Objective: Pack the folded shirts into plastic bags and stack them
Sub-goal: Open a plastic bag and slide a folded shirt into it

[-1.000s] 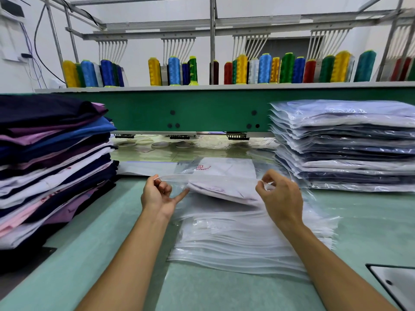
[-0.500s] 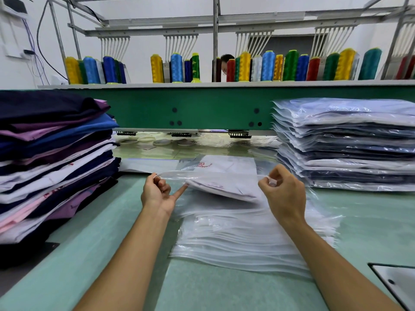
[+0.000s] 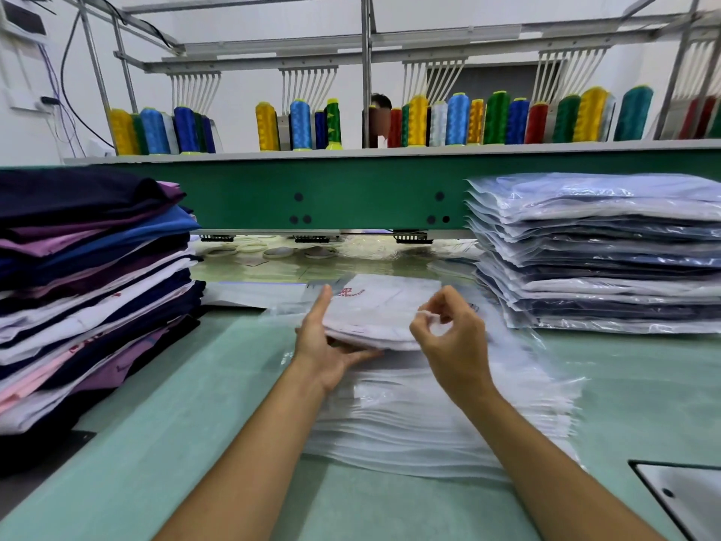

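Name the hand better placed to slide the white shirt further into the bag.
Left, probably. The left hand holds the white shirt, thumb on top, fingers beneath. The right hand pinches the plastic bag at its edge, so it looks busy holding that.

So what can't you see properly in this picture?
In the head view:
- The red print on the white folded shirt: too small and blurred to read.
- The fingers of the left hand: mostly hidden under that shirt.
- The thin clear plastic bag pinched by the right hand: see-through, its edges are lost.
- The tall pile of unbagged folded shirts: cut off by the left edge.
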Demonstrator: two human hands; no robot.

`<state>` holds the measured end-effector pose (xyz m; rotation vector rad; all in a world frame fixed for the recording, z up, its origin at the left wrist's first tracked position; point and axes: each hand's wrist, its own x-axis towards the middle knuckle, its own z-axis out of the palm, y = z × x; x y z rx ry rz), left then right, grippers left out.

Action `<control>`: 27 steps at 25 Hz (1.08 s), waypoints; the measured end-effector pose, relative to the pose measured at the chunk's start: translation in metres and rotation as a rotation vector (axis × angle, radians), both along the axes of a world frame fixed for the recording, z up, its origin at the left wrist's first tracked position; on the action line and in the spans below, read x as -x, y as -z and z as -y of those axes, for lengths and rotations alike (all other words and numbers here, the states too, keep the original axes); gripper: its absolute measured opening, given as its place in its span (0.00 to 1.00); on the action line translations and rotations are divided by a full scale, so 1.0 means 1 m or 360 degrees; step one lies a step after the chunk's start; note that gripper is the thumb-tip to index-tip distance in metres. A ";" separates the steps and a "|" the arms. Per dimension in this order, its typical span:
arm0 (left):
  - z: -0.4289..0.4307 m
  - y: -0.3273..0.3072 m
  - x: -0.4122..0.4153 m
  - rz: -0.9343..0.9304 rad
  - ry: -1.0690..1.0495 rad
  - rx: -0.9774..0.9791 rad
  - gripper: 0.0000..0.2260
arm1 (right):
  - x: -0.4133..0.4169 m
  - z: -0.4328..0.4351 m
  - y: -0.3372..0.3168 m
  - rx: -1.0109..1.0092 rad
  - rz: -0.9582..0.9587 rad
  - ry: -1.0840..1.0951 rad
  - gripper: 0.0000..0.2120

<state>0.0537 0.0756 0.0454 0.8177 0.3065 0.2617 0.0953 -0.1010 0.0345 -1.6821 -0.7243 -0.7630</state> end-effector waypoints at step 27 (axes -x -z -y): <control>-0.025 -0.068 -0.043 -0.0381 -0.0507 -0.1097 0.16 | -0.030 -0.005 0.001 0.0018 -0.0398 0.0295 0.07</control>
